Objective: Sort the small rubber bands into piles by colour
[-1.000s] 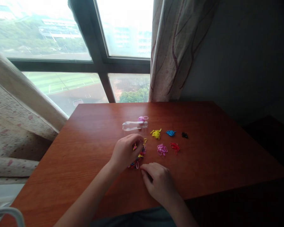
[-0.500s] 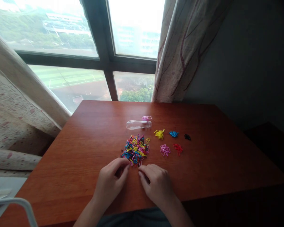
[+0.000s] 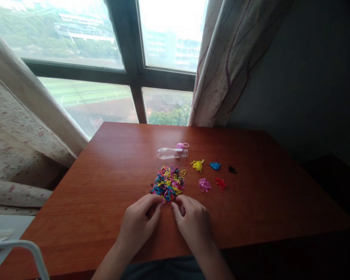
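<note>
A heap of small, mixed-colour rubber bands (image 3: 167,181) lies on the table in front of me. At its near left edge, my left hand (image 3: 141,217) is curled, thumb and fingertips drawn together; whatever they may pinch is hidden. My right hand (image 3: 194,219) touches the near right edge of the heap, its thumb and index finger slightly apart. Right of the heap lie sorted little piles: yellow bands (image 3: 197,165), blue bands (image 3: 215,166), black bands (image 3: 232,169), pink bands (image 3: 204,185) and red bands (image 3: 220,184).
A clear bottle (image 3: 169,153) lies on its side behind the heap, with a pink cap (image 3: 181,146) with a loop beside it. The brown wooden table (image 3: 105,194) reaches back to a window between curtains (image 3: 221,77). A white curved rail (image 3: 26,245) stands at lower left.
My right hand has shifted slightly forward to the heap, and its thumb and index finger have parted. My left hand stays nearly in place. The view has shifted slightly.
</note>
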Motion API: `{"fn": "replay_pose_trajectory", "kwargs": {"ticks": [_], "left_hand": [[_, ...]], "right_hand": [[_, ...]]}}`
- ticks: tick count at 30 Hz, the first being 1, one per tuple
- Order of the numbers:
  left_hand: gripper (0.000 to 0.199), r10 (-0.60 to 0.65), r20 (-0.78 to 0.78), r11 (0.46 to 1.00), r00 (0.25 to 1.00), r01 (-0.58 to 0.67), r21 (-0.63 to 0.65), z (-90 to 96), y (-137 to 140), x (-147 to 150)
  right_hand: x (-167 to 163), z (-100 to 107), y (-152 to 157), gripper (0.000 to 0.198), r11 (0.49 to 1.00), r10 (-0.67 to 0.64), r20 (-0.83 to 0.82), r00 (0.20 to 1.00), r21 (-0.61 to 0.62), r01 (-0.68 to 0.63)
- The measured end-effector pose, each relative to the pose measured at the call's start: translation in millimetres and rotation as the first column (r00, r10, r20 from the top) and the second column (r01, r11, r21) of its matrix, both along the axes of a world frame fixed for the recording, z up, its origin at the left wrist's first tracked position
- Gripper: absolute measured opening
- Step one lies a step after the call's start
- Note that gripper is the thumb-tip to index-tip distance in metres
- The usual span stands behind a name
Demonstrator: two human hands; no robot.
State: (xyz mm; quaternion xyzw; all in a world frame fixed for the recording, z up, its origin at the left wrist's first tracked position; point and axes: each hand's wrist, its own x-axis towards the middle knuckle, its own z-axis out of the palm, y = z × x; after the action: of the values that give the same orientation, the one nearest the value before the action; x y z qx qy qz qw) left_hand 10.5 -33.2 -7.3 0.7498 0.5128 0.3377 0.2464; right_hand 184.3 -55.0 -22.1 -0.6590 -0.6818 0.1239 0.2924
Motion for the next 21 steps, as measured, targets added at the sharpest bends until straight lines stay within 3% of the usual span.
{"fn": "replay_pose_trajectory", "kwargs": {"ticks": [8, 14, 17, 21], "left_hand": [[0.012, -0.004, 0.007, 1.0, 1.0, 0.005, -0.031, 0.3, 1, 0], [0.01, 0.026, 0.018, 0.994, 0.999, -0.024, -0.105, -4.4, -1, -2], [0.012, 0.021, -0.013, 0.994, 1.0, -0.023, -0.107, -7.4, -2, -3], [0.012, 0.04, -0.012, 0.995, 0.999, -0.041, -0.086, -9.6, -2, -3]], "right_hand": [[0, -1, 2, 0.014, 0.999, -0.031, -0.045, 0.999, 0.012, 0.031], [4, 3, -4, 0.016, 1.0, -0.019, -0.262, 0.965, -0.021, 0.014], [27, 5, -5, 0.021, 0.997, -0.057, -0.425, 0.903, -0.064, 0.032], [93, 6, 4, 0.032, 0.962, -0.266, -0.425, 0.865, -0.061, 0.266]]}}
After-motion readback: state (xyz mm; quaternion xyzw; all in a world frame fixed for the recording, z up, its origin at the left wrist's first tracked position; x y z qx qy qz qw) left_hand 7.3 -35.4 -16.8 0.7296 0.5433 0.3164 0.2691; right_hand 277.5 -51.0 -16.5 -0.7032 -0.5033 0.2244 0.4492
